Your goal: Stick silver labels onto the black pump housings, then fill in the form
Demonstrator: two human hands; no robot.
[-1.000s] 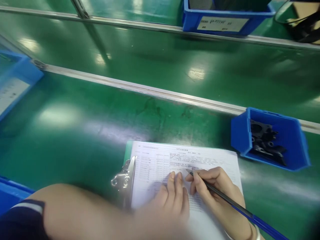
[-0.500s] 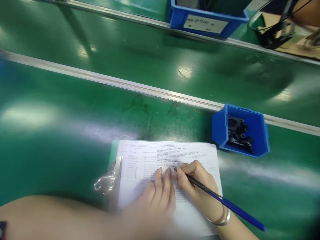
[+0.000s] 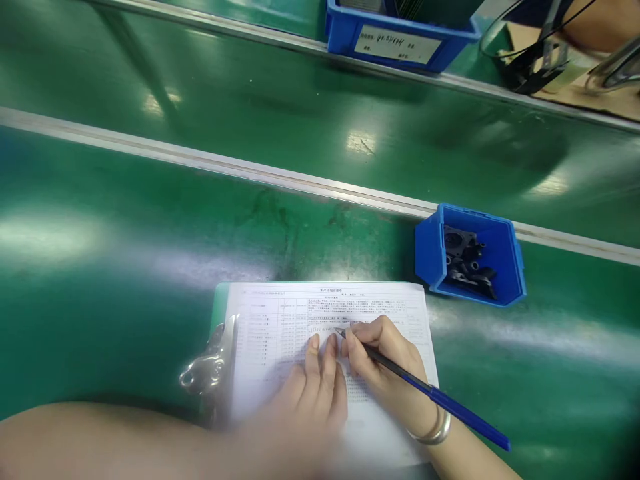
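Note:
My right hand (image 3: 387,363) is closed round a pen (image 3: 425,388) with a dark front part and a blue rear end. The pen's tip touches a printed sheet (image 3: 380,433), beside a short run of handwriting. Flat on the same sheet lies my left hand (image 3: 315,393), fingers stretched out just left of the pen tip; its wrist is blurred. Under the paper is a green clipboard (image 3: 220,303), its metal clip (image 3: 213,367) at the left end. A silver bangle (image 3: 434,430) circles my right wrist.
To the right of the clipboard, a blue bin (image 3: 470,257) holds several dark parts. A larger labelled blue bin (image 3: 403,40) stands at the back. Pale metal strips (image 3: 250,172) cross the green surface (image 3: 125,320). At far right, part of a person's arm (image 3: 605,23) shows.
The whole view has shifted slightly, so things sit a little further left. A bit more handwriting shows by the pen tip. Both hands keep the same hold.

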